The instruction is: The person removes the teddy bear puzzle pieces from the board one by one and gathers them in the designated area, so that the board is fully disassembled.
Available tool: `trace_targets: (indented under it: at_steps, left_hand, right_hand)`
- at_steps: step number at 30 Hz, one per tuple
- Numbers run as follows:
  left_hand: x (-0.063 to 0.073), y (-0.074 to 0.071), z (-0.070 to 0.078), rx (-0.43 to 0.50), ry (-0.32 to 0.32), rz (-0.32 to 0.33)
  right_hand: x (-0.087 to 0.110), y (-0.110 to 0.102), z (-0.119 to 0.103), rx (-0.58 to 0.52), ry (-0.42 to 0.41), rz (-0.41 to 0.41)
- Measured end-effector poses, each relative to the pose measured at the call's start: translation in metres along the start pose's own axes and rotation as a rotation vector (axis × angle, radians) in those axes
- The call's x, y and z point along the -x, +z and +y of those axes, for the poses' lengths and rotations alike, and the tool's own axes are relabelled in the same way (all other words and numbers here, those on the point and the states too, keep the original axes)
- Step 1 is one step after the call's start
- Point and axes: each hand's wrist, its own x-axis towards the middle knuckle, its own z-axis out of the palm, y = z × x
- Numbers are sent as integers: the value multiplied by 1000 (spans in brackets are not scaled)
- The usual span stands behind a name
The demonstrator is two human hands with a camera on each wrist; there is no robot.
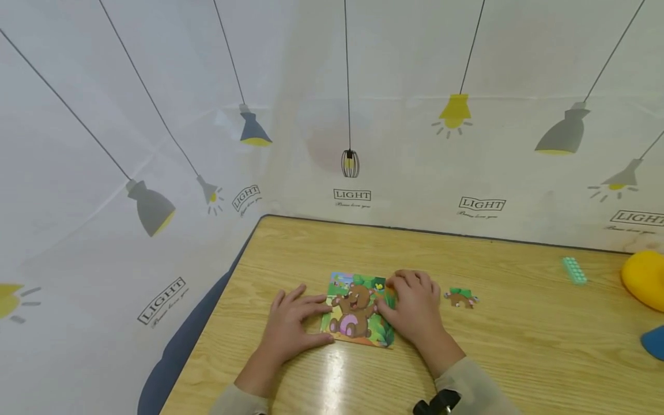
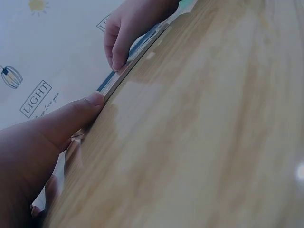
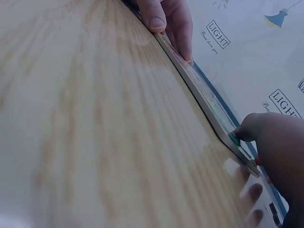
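A jigsaw puzzle (image 1: 355, 311) with a brown bear on a green ground lies flat on the wooden table. My left hand (image 1: 293, 323) is at its left side, fingers fairly straight and touching the edge, thumb by the lower left corner. On the opposite side, my right hand (image 1: 417, 302) grips the puzzle's upper right part, its thumb bent down onto the top and its fingers curled at the edge. Part of that edge is hidden under the hand. Low across the tabletop, the right wrist view shows the thin puzzle board (image 3: 199, 95) between both hands.
Right of my right hand lies a loose brown-and-green puzzle piece (image 1: 461, 298). Farther right are a mint-green studded strip (image 1: 574, 270), a yellow rounded object (image 1: 645, 279) and a blue object (image 1: 655, 342). A white curtain (image 1: 404, 173) printed with lamps hangs behind the table (image 1: 529, 340).
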Motion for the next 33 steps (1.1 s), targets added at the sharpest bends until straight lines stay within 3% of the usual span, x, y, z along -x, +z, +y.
trace_targets:
  at_steps: [8, 22, 33]
  left_hand:
    - [1, 0, 1, 12, 12, -1]
    - [1, -1, -2, 17, 19, -11]
    - [1, 0, -2, 11, 32, 2]
  right_hand:
    - [3, -3, -3, 6, 69, -34]
    - [-2, -2, -5, -111, 122, -144]
    - [-4, -2, -2, -162, 123, -106]
